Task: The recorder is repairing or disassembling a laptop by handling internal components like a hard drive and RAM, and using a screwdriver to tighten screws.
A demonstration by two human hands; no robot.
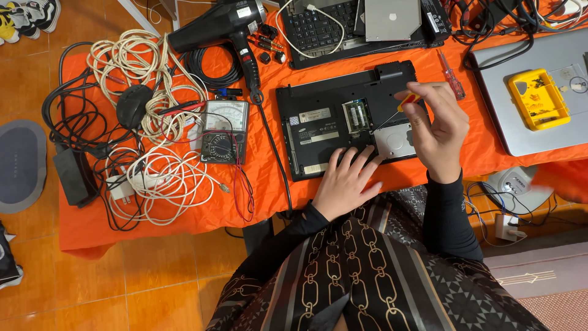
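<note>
Nearby, multimeter (224, 131), cable tangle (153, 122); right hand (438, 125) grip around screwdriver (392, 113), left hand (346, 184) flat on laptop (318, 132).

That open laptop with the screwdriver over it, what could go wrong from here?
The screwdriver tip in the right hand sits by the bare memory modules; a slip might scratch them. The left hand only presses the laptop flat, so it could slide on the orange cloth.

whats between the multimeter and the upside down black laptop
In the head view, a thin black cord from the heat gun crosses the orange cloth between multimeter and laptop.
</note>
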